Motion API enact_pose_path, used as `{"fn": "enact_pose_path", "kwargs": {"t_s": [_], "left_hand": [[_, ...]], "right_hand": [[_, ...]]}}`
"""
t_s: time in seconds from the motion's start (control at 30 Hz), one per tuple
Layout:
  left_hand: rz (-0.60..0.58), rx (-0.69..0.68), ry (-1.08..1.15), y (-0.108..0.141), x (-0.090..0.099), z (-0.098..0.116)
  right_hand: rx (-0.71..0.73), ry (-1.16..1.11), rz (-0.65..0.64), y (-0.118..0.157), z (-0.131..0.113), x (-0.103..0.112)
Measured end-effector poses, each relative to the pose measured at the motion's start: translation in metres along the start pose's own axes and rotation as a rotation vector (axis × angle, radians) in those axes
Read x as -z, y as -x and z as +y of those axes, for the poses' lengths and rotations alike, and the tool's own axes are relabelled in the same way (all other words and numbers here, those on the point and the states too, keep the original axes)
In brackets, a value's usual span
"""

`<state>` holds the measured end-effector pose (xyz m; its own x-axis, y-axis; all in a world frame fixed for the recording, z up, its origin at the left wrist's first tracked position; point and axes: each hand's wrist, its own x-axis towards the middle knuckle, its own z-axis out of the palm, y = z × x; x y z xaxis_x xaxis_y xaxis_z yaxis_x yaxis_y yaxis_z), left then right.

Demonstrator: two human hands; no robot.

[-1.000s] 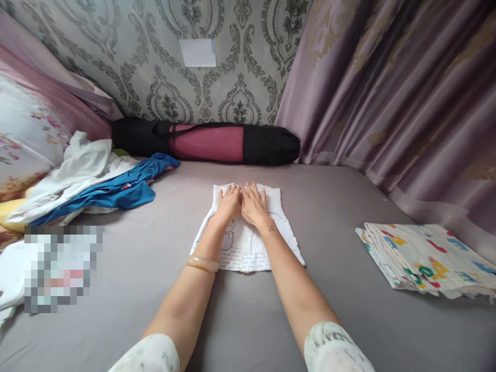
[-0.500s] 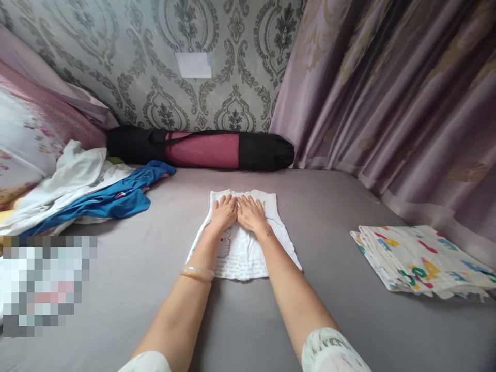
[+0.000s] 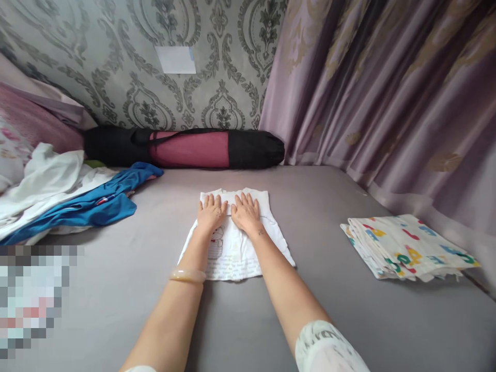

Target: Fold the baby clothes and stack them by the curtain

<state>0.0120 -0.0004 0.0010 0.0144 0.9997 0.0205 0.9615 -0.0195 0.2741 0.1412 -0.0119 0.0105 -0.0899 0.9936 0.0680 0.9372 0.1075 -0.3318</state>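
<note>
A small white shirt (image 3: 236, 258) with a cartoon figure and rows of print lies flat on the grey sheet, its sides folded in near the top. My left hand (image 3: 212, 212) rests palm down on the upper left of the shirt, fingers stretched out and pointing away from me. Beside it, my right hand (image 3: 245, 211) presses flat on the upper right part, fingers spread. A narrow gap separates the two hands. My forearms cover parts of the shirt's sides.
Folded cloth with colourful letters (image 3: 411, 248) lies at the right. A heap of white clothes (image 3: 50, 170) and a blue garment (image 3: 112, 206) sits at the left, above a pixelated patch. A black and maroon roll bag (image 3: 189, 150) lies along the wall; curtains (image 3: 329, 93) hang at the right.
My hands have moved slightly apart on the shirt, and both still lie flat. The whole view has shifted a little to the right.
</note>
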Motion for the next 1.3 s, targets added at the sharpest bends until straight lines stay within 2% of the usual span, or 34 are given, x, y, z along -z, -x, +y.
{"fn": "enact_pose_path", "kwargs": {"t_s": [0.43, 0.67, 0.8, 0.9, 1.0, 1.1, 1.17, 1.3], "left_hand": [[0.015, 0.102, 0.025, -0.001, 0.007, -0.004], [0.064, 0.137, -0.027, 0.002, 0.001, -0.003], [0.018, 0.142, -0.044, -0.001, 0.001, -0.003], [-0.054, 0.144, -0.069, -0.007, 0.006, -0.006], [-0.105, 0.102, -0.116, -0.014, 0.014, -0.011], [-0.136, 0.041, -0.144, -0.023, 0.023, -0.015], [-0.13, 0.011, -0.139, -0.026, 0.027, -0.016], [-0.047, -0.139, -0.128, -0.026, 0.023, -0.008]], "right_hand": [[-0.039, 0.004, -0.096, -0.004, 0.002, 0.003], [-0.047, 0.007, -0.108, -0.006, 0.001, 0.002], [-0.057, 0.02, -0.133, -0.006, 0.0, 0.003], [-0.071, 0.032, -0.204, -0.009, -0.002, 0.01], [-0.075, 0.045, -0.297, -0.013, -0.004, 0.022], [-0.04, 0.041, -0.321, -0.016, -0.003, 0.034], [-0.009, 0.028, -0.292, -0.018, 0.001, 0.039], [0.023, 0.044, -0.13, -0.022, 0.013, 0.038]]}}
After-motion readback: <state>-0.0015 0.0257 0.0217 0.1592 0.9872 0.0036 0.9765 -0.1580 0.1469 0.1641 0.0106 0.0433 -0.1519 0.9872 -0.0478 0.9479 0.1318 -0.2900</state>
